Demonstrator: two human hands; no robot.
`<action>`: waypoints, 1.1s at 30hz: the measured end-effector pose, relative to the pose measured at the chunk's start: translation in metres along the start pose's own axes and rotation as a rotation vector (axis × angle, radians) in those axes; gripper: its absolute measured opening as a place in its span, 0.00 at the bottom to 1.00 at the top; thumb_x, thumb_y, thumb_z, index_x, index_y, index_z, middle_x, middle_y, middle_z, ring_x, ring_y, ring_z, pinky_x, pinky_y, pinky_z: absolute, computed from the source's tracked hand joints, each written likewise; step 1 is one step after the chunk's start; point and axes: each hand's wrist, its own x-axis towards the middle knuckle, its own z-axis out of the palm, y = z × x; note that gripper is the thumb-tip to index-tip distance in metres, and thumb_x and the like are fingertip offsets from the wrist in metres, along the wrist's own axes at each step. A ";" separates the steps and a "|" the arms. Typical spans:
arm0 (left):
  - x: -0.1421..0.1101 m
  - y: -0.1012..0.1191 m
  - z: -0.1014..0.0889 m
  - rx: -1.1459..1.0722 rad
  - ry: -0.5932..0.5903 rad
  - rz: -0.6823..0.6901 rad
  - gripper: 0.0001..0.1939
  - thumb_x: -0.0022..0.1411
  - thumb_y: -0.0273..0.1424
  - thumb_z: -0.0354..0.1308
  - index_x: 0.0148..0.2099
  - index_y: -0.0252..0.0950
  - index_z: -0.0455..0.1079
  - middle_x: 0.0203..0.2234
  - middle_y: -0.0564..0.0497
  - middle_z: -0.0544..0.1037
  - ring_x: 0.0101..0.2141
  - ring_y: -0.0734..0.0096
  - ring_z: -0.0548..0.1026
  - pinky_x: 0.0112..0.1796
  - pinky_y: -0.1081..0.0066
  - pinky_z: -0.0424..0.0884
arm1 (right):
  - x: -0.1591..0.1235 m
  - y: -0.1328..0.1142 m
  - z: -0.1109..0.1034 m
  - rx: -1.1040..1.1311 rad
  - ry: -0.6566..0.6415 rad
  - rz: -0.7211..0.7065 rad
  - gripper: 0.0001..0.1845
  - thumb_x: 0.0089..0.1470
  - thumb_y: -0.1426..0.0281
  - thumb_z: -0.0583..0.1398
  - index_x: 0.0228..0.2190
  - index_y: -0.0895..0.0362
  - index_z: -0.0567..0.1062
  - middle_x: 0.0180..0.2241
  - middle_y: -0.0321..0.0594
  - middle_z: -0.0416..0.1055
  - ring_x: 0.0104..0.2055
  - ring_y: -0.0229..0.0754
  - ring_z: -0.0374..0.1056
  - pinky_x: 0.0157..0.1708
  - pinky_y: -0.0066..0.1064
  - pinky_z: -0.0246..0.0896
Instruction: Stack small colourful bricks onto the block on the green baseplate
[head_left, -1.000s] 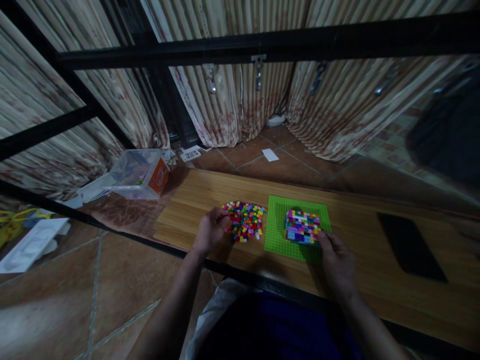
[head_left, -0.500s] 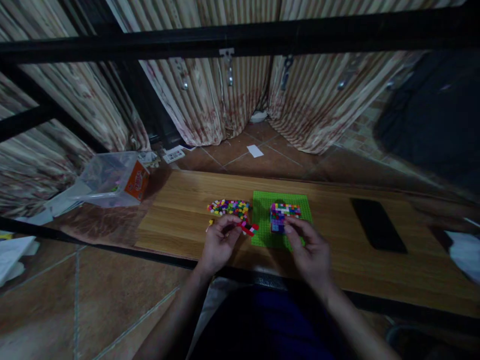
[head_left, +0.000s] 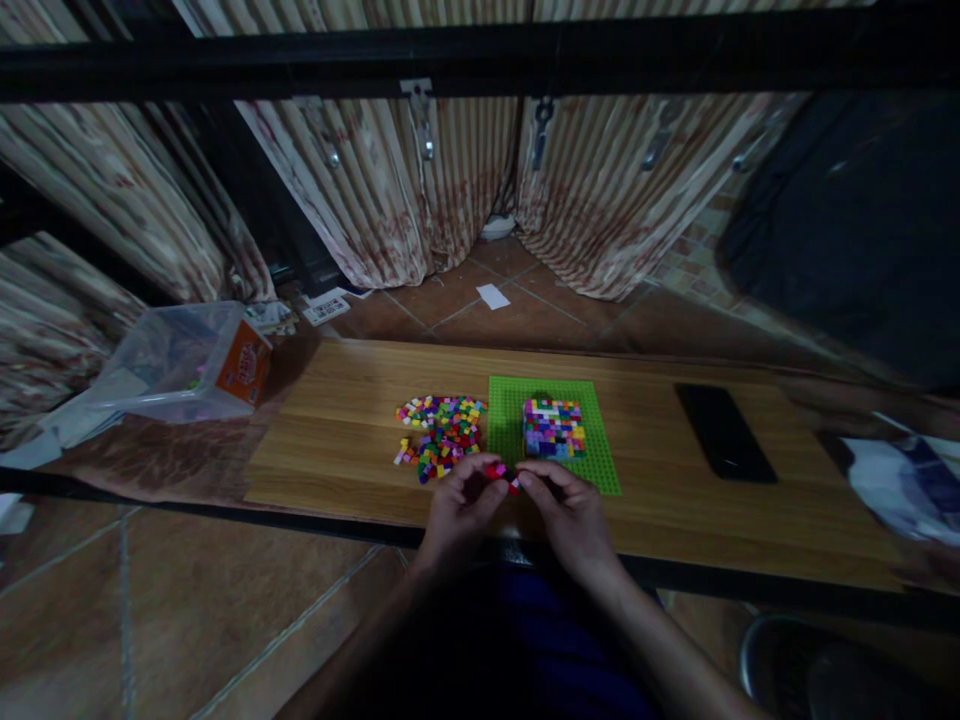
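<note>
My left hand (head_left: 461, 510) and my right hand (head_left: 566, 515) meet near the front edge of the wooden board (head_left: 337, 440), both pinching a small red brick piece (head_left: 501, 473) between their fingertips. Just behind them lies a green baseplate (head_left: 510, 420) with a block of multicoloured bricks (head_left: 553, 428) built on it. A loose pile of small coloured bricks (head_left: 440, 435) lies to the left of the baseplate, close to my left hand.
A black phone (head_left: 724, 432) lies on the board to the right. A clear plastic box with an orange label (head_left: 187, 360) sits at the far left. Striped curtains and black metal bars stand behind. Tiled floor lies below the board.
My left hand left the brick pile with a red piece. My right hand came off the built block, and both hands came together over the piece in front of the baseplate.
</note>
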 end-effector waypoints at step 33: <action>0.005 -0.032 0.026 -0.066 0.054 -0.147 0.11 0.54 0.38 0.63 0.35 0.35 0.72 0.25 0.55 0.74 0.26 0.74 0.72 0.31 0.73 0.71 | 0.028 0.009 -0.035 -0.281 0.209 -0.343 0.09 0.55 0.62 0.62 0.34 0.51 0.81 0.37 0.40 0.75 0.42 0.44 0.71 0.45 0.39 0.65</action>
